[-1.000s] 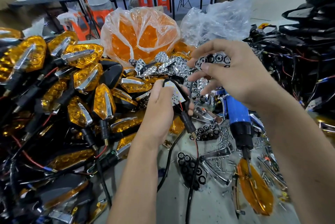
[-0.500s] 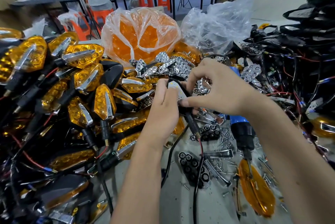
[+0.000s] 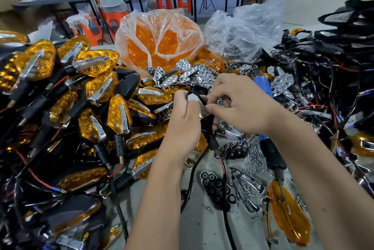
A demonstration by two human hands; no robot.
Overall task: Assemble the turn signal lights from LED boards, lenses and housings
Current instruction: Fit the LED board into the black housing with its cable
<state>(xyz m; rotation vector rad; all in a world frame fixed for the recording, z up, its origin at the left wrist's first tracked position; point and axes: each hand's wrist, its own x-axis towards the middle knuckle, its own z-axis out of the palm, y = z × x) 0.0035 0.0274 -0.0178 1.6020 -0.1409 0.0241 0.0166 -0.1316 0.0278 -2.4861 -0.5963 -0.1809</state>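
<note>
Pressing the LED board (image 3: 195, 101) into the housing (image 3: 209, 128) held by the left hand (image 3: 183, 126), the right hand (image 3: 240, 106), which had been raised with a reflector a second ago, now pinches at the board, fingers (image 3: 212, 108) narrow, indicating seating underway.

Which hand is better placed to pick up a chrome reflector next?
Right. The left hand grips the housing with the LED board, so it is occupied. The right hand only pinches at the board and sits nearest the chrome reflectors.

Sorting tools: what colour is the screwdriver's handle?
Blue, with a black lower section; head view, partly behind the right hand.
</note>
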